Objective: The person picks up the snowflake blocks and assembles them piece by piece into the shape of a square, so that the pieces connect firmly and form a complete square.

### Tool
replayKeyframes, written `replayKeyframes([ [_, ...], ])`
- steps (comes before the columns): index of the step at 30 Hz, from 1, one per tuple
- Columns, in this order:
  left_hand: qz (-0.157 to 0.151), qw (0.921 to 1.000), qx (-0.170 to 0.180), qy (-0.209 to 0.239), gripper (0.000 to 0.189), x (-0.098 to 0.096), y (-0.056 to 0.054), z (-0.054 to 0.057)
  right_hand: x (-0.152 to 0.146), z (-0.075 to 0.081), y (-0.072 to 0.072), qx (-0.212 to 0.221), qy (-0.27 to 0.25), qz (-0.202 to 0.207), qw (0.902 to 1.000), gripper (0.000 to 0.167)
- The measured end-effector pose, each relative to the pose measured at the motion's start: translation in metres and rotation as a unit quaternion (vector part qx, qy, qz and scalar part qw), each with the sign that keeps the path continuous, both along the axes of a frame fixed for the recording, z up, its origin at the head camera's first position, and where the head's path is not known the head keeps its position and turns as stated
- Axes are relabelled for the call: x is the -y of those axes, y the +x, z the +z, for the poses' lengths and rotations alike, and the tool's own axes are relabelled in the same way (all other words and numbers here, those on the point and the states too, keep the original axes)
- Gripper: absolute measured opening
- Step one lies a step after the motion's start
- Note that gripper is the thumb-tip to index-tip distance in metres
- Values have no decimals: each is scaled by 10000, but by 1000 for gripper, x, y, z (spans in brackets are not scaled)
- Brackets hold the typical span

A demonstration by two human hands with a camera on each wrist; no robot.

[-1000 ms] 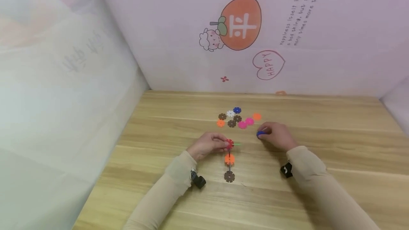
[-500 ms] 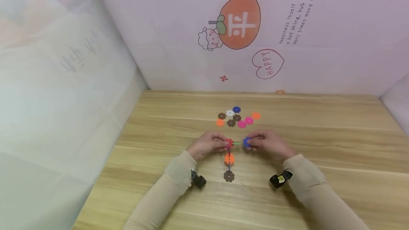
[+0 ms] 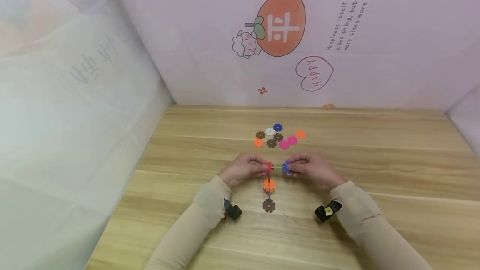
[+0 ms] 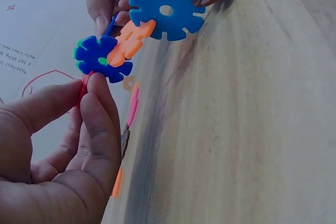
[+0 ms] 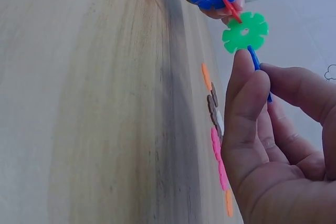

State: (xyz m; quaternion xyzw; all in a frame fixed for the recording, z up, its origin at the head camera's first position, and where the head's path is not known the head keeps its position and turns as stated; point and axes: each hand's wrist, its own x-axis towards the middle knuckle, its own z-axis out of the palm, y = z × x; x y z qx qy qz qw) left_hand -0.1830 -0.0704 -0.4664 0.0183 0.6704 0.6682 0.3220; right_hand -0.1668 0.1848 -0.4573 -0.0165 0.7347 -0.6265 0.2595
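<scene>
My left hand (image 3: pixel 245 169) pinches a red notched disc (image 3: pixel 268 167) between thumb and fingertips. From it a chain runs toward me: a blue disc (image 4: pixel 97 59), an orange disc (image 3: pixel 268 185), another blue disc (image 4: pixel 167 9) and a brown disc (image 3: pixel 268 206) at the near end. A green disc (image 5: pixel 245 31) sits on the red one's right side, edge-on in the head view. My right hand (image 3: pixel 313 170) pinches a separate-coloured end piece, a blue disc (image 5: pixel 256 61), whose edge meets the green disc. How deep their slots interlock I cannot tell.
Beyond the hands, loose discs lie on the wooden table (image 3: pixel 180 170): blue (image 3: pixel 278 127), white (image 3: pixel 270 131), brown (image 3: pixel 260 135), pink (image 3: pixel 284 145) and orange (image 3: pixel 301 134) among them. A printed pink wall covering (image 3: pixel 210 61) rises behind the table's far edge.
My right hand has moved left with its blue disc, from the table on the right up to the green disc. The left hand has kept its grip on the red disc, nearly still.
</scene>
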Motion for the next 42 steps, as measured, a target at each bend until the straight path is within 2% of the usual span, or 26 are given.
replayKeyframes([
  [15,-5,10000,-60,9,16,0,1,-2,3,-2,1,-228,222,207,9993,32],
  [21,121,9997,-145,-138,14,-2,2,-4,5,-3,2,-396,434,252,9980,33],
  [29,204,9994,-158,-215,15,-6,3,-6,3,-6,0,-286,532,187,9980,32],
  [42,293,9990,-122,-315,15,-5,2,-5,9,2,1,-461,807,187,9955,31],
])
